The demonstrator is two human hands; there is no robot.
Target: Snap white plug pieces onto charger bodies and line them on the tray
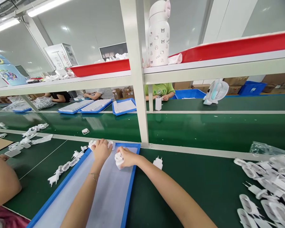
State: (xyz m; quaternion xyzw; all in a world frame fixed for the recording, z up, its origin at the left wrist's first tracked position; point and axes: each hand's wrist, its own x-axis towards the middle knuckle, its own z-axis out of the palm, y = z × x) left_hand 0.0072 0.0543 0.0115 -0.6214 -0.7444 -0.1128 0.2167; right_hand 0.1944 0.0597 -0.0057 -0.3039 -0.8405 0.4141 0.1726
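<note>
A blue-rimmed tray [130,190] with a pale lining lies before me on the green bench. At its far left corner, my left hand [101,151] curls its fingers over a white charger plug [92,144]; the fingers hide part of it. A white oval piece [112,144] shows just right of that hand. Over the tray's far right part, my right hand [128,157] grips another white charger plug [119,160] between thumb and fingers. Outside the tray on the right, one white plug [158,162] with prongs up stands on the bench, close to my right forearm.
White plugs [66,166] line the tray's left side. A heap of white chargers [273,190] covers the right bench. One white piece [85,131] sits on the green conveyor [204,129]. A metal post [135,72] rises behind the tray. A co-worker's arm [4,177] is at left.
</note>
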